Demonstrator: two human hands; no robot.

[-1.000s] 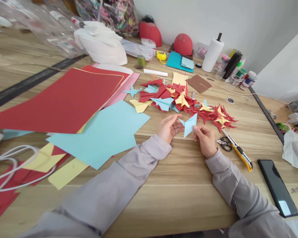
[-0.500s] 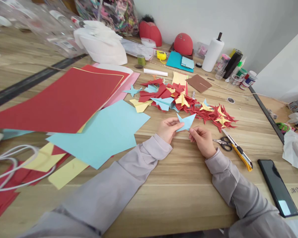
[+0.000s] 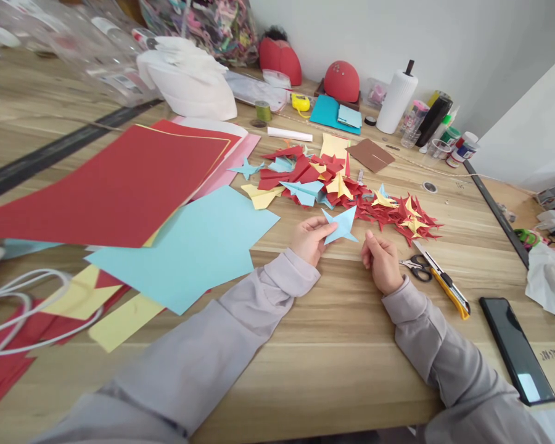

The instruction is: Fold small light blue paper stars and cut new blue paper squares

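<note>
Only left fingers (image 3: pixel 321 229) pinch blue origami (image 3: pixel 341 224) — right apart

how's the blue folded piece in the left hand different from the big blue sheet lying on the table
The blue folded piece is small and creased into a pointed, winged shape; the big blue sheet is much larger and flat, with no folds showing.
The folded piece is pinched in the left hand, while the sheet lies loose on the table, partly under the red sheet.
Both are the same light blue paper colour.
</note>
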